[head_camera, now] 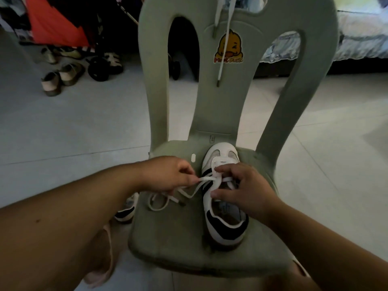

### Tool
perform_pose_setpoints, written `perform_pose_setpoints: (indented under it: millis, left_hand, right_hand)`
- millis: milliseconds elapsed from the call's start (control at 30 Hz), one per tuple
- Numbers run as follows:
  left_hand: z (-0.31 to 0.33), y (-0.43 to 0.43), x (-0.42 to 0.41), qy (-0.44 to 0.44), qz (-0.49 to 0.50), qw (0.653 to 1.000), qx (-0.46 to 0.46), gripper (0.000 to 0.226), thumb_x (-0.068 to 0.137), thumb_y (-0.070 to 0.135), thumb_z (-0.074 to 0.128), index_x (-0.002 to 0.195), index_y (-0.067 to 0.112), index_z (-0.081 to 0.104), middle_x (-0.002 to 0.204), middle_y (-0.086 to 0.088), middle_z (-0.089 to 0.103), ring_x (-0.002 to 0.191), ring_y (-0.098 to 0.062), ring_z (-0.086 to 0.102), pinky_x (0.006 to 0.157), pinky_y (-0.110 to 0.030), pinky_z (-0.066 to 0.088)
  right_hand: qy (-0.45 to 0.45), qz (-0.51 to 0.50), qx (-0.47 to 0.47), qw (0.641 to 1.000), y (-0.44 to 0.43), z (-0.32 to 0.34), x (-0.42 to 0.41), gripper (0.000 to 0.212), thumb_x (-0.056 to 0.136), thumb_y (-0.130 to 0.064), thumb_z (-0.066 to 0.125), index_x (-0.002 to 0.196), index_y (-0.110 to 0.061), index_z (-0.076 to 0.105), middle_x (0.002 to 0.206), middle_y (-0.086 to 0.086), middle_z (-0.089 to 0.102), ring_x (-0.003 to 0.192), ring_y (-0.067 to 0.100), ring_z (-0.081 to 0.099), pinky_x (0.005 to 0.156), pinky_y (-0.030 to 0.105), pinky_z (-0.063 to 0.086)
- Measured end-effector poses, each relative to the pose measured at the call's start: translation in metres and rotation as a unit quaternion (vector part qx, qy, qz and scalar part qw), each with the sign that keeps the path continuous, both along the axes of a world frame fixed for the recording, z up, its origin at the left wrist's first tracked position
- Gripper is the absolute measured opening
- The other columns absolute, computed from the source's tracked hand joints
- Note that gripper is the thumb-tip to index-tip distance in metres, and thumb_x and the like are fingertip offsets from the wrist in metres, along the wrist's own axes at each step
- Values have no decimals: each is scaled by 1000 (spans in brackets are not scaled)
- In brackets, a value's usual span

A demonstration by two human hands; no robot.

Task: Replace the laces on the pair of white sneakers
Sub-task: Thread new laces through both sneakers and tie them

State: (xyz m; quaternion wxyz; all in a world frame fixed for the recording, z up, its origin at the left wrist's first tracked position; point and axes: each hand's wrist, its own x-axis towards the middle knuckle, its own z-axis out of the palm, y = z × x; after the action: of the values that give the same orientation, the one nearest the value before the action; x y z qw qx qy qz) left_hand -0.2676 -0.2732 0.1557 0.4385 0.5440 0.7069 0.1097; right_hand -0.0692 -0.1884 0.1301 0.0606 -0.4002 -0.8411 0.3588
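A white sneaker (223,224) with black stripes and a black heel stands on the green plastic chair seat (168,244), toe towards the backrest. My left hand (168,174) pinches a white lace (189,191) that runs from the shoe's eyelets and trails in loops on the seat. My right hand (241,187) grips the sneaker at its lacing, thumb on the near side, fingers on the tongue. A second sneaker (127,211) lies on the floor left of the chair, mostly hidden by my left arm. Another white lace (223,49) hangs over the chair's backrest.
The chair backrest (228,97) carries a yellow duck sticker. On the grey tiled floor at the back left are several shoes (60,78) and a stroller's wheels (98,69). A bed (361,43) stands at the back right. A pink slipper (100,276) is by my left leg.
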Motion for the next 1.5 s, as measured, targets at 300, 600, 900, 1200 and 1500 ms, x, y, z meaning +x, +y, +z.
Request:
perform_pose_setpoints:
  millis: [300,600,900,1200,1500]
  left_hand:
    - [-16,19,35,-41,69,996,48,20,93,40,56,81,24,61,68,4,62,58,-9,58,56,-22,49]
    - [-13,14,28,-27,88,994,53,17,92,34,59,84,20,67,73,1,65,67,-14,61,66,-31,53]
    - [-13,7,24,-99,80,992,-10,20,98,28,49,85,25,64,67,5,65,52,-6,50,51,-19,41]
    - [-25,-16,14,-52,53,993,-96,14,91,23,61,95,13,70,71,2,66,47,-3,56,49,-15,48]
    - [-35,-13,35,-94,169,980,-38,21,89,28,62,75,13,65,63,-3,67,53,-14,62,49,-18,46]
  right_hand:
    - [-13,-17,89,996,-1,3,13,44,80,-30,72,121,-32,58,109,-14,45,95,3,50,73,9,38]
    - [20,-75,84,993,-4,-4,17,27,84,-22,66,110,-27,64,96,-11,56,84,2,54,70,15,47]
    - [33,21,88,995,-4,20,-8,27,93,-24,51,116,-27,64,107,-14,48,92,-2,47,74,8,37]
    - [-262,227,127,929,23,33,-54,30,86,-38,62,107,-19,72,105,0,68,97,15,60,79,25,47]
    - [-276,270,178,905,31,33,-57,25,87,-37,61,103,-21,72,100,-3,65,97,15,58,69,23,37]
